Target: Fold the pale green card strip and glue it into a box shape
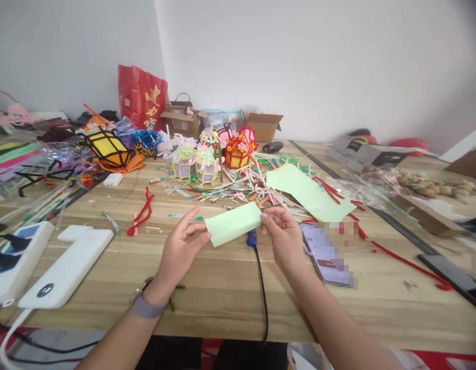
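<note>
Two bare hands hold a small strip of pale green paper (233, 223) just above a wooden table (222, 288). The left hand (182, 249), with a watch on its wrist, pinches the strip's left end between thumb and fingers, and the right hand (284, 234) pinches its right end, so both hands are closed on the paper. Just below the strip lies a blue tool (252, 237) with a black cord (263, 288) running to the table's near edge. A phone (326, 254) lies flat just beside the right hand; its screen is blurred and cannot be read. A larger sheet of the same green paper (309, 192) lies farther back on the right. Behind the hands is a litter of coloured pipe cleaners (238, 185) and small craft lanterns (195, 163). A red bag (142, 97) with gold Chinese characters, too small to read, stands by the wall. Two white power banks (66, 270) lie on the left.
</note>
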The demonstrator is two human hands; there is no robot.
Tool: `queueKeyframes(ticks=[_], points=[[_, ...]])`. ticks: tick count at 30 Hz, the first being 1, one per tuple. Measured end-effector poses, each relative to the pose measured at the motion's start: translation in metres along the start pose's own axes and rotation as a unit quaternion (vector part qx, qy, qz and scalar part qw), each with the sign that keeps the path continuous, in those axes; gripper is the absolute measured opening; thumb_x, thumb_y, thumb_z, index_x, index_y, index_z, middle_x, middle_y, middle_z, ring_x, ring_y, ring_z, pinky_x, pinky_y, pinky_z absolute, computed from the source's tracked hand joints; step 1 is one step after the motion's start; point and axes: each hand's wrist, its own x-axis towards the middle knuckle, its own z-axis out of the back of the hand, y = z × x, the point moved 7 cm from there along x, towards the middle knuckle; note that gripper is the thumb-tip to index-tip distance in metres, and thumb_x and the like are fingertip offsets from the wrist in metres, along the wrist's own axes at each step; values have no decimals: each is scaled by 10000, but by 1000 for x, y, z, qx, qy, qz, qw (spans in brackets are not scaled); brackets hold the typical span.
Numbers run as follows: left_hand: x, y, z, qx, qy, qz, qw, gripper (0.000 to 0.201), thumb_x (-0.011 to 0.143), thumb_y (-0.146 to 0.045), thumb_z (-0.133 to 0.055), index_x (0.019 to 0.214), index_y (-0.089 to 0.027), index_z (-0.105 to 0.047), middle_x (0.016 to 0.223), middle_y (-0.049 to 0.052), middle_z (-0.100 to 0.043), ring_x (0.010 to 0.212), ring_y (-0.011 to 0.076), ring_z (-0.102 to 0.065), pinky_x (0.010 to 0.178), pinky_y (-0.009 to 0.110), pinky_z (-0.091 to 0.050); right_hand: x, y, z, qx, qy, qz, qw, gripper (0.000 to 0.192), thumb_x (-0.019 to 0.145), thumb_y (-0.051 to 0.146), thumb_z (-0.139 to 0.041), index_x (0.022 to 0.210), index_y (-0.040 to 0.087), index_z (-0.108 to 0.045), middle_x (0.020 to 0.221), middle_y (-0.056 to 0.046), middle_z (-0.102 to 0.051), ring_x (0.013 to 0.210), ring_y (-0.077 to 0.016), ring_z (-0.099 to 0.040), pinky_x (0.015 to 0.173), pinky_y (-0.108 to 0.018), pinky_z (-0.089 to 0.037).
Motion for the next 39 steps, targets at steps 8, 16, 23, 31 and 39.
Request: queueKeyframes(ticks=[8, 16, 23, 31, 39], points=[[6, 8, 4, 53, -39, 9, 998, 178, 637, -324, -802, 771, -209, -779, 825, 50, -747, 821, 215, -646, 800, 322, -473, -2, -7, -5, 4, 14, -75, 997, 305, 640, 397, -793, 815, 186, -660, 543, 74, -536, 351, -29, -310, 355, -201, -224], [11, 26, 4, -181, -58, 174, 966, 213, 532, -140, -843, 719, -119, -744, 735, 60, -736, 686, 149, -649, 647, 251, -522, -3, -8, -14, 16, 98, -111, 989, 388, 675, 448, -769, 966, 200, -706, 655, 37, -612, 354, -8, -262, 356, -207, -156], [10, 26, 5, -215, -47, 199, 955, 192, 577, -102, -819, 754, -105, -744, 705, 53, -726, 642, 125, -642, 574, 203, -521, -6, -9, -15, 7, 109, -86, 990, 381, 699, 420, -760, 1005, 205, -686, 523, 76, -514, 361, -35, -279, 347, -200, -188], [9, 28, 5, -207, -46, 188, 959, 219, 563, -132, -832, 762, -104, -746, 717, 58, -731, 653, 134, -650, 586, 212, -520, -8, -3, -16, -50, 114, -60, 990, 369, 659, 382, -779, 984, 227, -697, 675, 17, -645, 448, -69, -423, 368, -193, -259], [8, 29, 4, -194, -35, 183, 963, 271, 537, -178, -855, 775, -103, -750, 739, 65, -736, 698, 148, -654, 631, 233, -513, -7, -7, -13, -42, 87, -67, 993, 251, 639, 392, -785, 793, 204, -722, 479, 62, -496, 390, -48, -294, 365, -203, -186]])
